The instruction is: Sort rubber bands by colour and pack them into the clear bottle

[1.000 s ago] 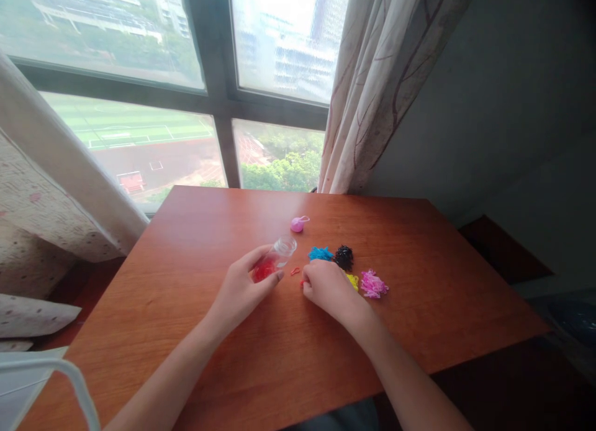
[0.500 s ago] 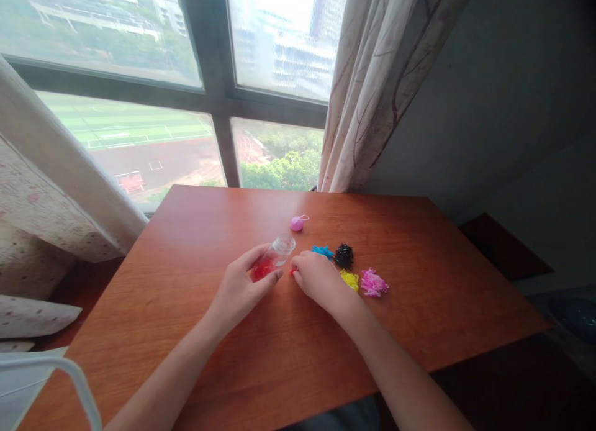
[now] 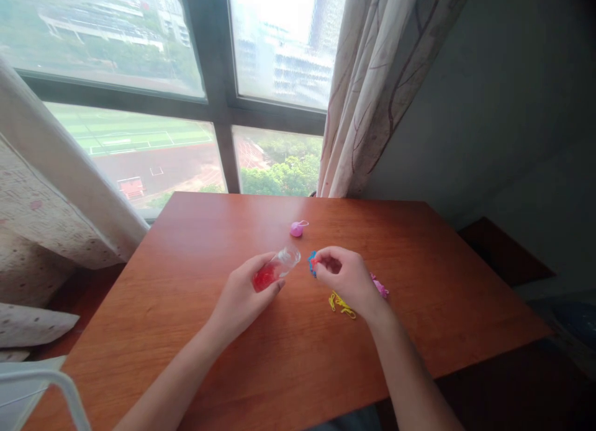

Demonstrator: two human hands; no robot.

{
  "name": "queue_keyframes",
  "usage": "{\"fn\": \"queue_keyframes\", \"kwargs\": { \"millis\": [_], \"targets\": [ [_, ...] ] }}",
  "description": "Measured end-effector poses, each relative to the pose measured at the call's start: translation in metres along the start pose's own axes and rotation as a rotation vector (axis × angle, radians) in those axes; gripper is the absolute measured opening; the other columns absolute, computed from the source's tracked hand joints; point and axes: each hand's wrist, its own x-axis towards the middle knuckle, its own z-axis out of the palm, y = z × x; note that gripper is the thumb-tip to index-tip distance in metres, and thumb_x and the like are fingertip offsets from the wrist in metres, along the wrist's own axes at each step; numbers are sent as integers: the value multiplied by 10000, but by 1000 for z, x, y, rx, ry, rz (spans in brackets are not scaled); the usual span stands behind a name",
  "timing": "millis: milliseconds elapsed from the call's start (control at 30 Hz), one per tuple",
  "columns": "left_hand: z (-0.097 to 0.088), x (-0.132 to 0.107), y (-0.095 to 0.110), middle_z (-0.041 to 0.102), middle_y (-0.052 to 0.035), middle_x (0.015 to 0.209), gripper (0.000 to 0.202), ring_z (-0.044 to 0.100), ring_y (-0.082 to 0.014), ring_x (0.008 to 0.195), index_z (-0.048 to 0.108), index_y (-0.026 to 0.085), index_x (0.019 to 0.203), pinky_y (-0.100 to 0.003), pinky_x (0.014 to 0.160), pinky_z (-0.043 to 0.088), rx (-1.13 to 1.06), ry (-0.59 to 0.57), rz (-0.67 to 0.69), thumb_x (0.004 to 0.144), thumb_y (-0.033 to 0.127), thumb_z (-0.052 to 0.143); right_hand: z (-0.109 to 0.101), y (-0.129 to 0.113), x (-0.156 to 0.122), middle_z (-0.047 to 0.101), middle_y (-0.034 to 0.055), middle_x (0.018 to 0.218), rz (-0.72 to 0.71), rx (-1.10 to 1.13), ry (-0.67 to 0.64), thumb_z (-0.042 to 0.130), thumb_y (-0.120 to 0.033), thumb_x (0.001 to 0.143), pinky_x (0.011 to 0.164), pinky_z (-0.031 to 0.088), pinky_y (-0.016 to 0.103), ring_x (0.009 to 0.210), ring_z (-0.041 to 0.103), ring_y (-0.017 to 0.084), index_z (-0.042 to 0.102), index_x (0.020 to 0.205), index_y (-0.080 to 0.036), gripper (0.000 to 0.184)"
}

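Observation:
My left hand [image 3: 244, 294] is wrapped round a small clear bottle [image 3: 279, 267] lying tilted, its mouth towards the right and red rubber bands [image 3: 263, 277] filling its lower end. My right hand [image 3: 347, 277] hovers just right of the bottle's mouth, its fingertips pinched on a small red band [image 3: 316, 263]. Below that hand lies a loose pile of yellow bands [image 3: 341, 305] on the wooden table [image 3: 261, 362]. A bit of blue bands [image 3: 310, 260] shows behind the fingers, and pink bands [image 3: 380, 287] peek out on the right. The black pile is hidden by the hand.
A pink cap with a loop [image 3: 297, 228] lies on the table beyond the bottle. A window [image 3: 186, 95] and curtains [image 3: 372, 83] stand behind the table. A white chair back [image 3: 41, 387] shows at lower left.
My right hand has lifted from the table with a red band and moved up to the bottle's mouth. The yellow pile is now uncovered. My left hand kept hold of the bottle.

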Motion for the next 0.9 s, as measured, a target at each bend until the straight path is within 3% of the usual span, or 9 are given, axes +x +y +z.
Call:
{"fn": "queue_keyframes", "kwargs": {
  "millis": [133, 300, 433, 567, 667, 900],
  "targets": [
    [3, -1, 9, 702, -78, 1108, 323, 654, -227, 987, 634, 226, 1154, -341, 877, 517, 128, -51, 94, 834, 191, 601, -9, -13, -7, 689, 19, 788, -35, 152, 28, 580, -233, 825, 627, 485, 226, 701, 625, 143, 679, 866, -168, 125],
    [7, -2, 11, 683, -72, 1111, 348, 647, -208, 966, 631, 233, 1150, -307, 839, 514, 159, -89, 128, 822, 136, 567, -8, -26, -11, 664, -2, 781, -135, -70, 12, 615, -143, 833, 688, 456, 228, 730, 598, 130, 717, 801, -198, 120],
    [8, -3, 10, 681, -70, 1118, 381, 645, -212, 983, 639, 236, 1158, -308, 856, 512, 171, -101, 135, 804, 114, 569, -8, -26, -12, 641, 8, 808, -144, -247, 21, 682, -170, 841, 749, 445, 251, 822, 596, 156, 761, 835, -233, 102],
    [10, -3, 11, 686, -65, 1116, 394, 652, -209, 979, 636, 242, 1180, -303, 852, 516, 149, -118, 131, 811, 123, 569, -15, -32, -15, 636, 17, 850, -152, -344, -63, 617, -170, 908, 787, 442, 262, 855, 586, 160, 766, 901, -244, 167],
    [10, -3, 12, 688, -71, 1130, 378, 654, -209, 991, 636, 232, 1176, -299, 860, 514, 132, -118, 117, 819, 130, 566, -20, -36, -18, 643, 21, 885, -174, -334, -89, 570, -127, 926, 816, 441, 264, 868, 588, 155, 759, 938, -236, 218],
    [10, -4, 12, 701, -80, 1158, 339, 658, -221, 1020, 643, 202, 1160, -325, 923, 503, -1, -137, 49, 821, 192, 635, -24, -27, -21, 661, 16, 865, -228, -142, -4, 578, -129, 905, 752, 454, 249, 787, 595, 138, 746, 963, -219, 200]
  ]
}}
